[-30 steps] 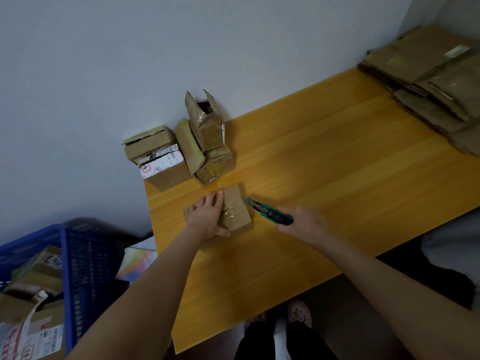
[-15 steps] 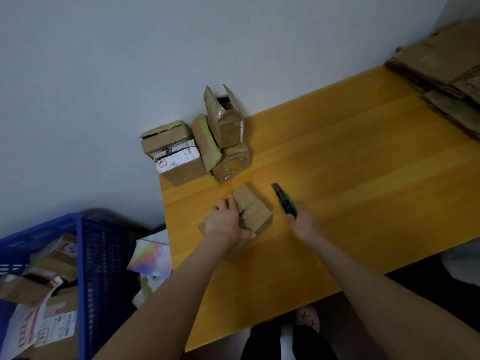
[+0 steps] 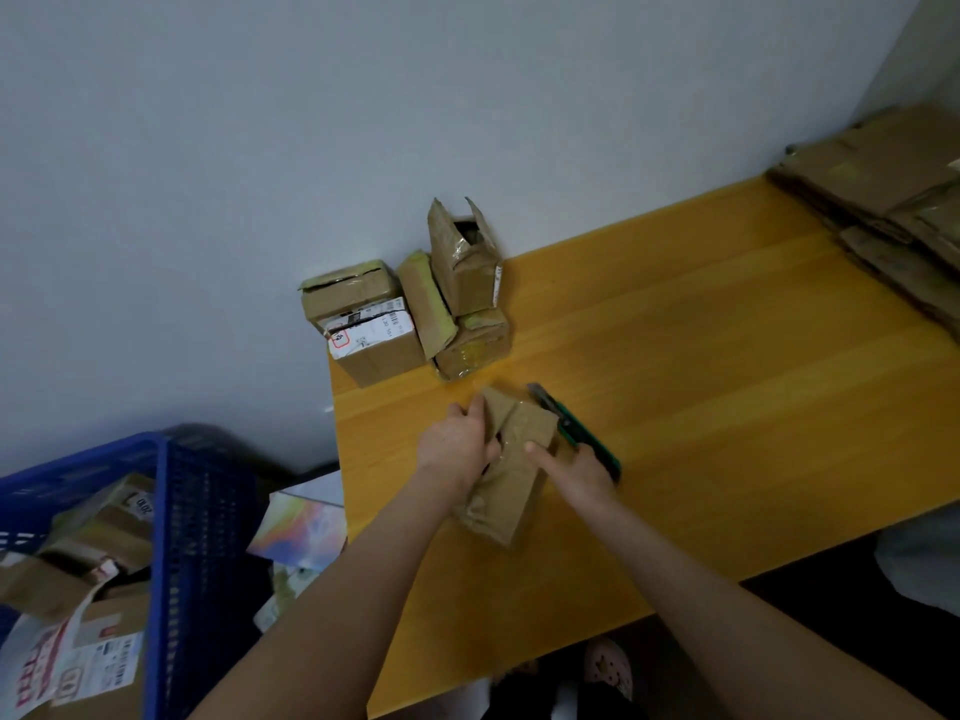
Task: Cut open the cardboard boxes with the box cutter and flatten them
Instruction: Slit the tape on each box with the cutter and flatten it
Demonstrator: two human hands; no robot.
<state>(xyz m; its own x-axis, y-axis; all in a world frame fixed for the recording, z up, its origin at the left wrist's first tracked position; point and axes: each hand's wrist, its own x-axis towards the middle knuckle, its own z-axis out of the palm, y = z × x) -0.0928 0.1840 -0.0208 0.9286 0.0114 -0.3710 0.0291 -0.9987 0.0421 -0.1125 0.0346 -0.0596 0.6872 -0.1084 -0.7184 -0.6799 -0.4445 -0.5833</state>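
**Two Hands on a Little Box**

A small box (image 3: 511, 493) lay on the yellow surface (image 3: 727, 407), close to the near edge and a little left of the middle. Its top flaps were partly lifted, and shiny tape showed on it.

The left hand (image 3: 457, 446) held the box on its left side. The fingers were curled over a flap and the thumb pinched it from the other side.

The right hand (image 3: 579, 478) was just right of the box. Its fingers looked curled round the back of the box cutter (image 3: 574, 433), but that part was hard to see. The thumb stuck out and touched the box top. The cutter had a green handle. It lay just beside the box's right edge, with its tip pointing away from the person.

A pile of boxes (image 3: 395, 330) stood behind the small box, against the wall (image 3: 260, 148). One box on top had its flaps open. Flat cardboard (image 3: 883, 200) was stacked at the far right end of the surface. A blue basket (image 3: 161, 511) with more boxes in it sat on the floor to the left.
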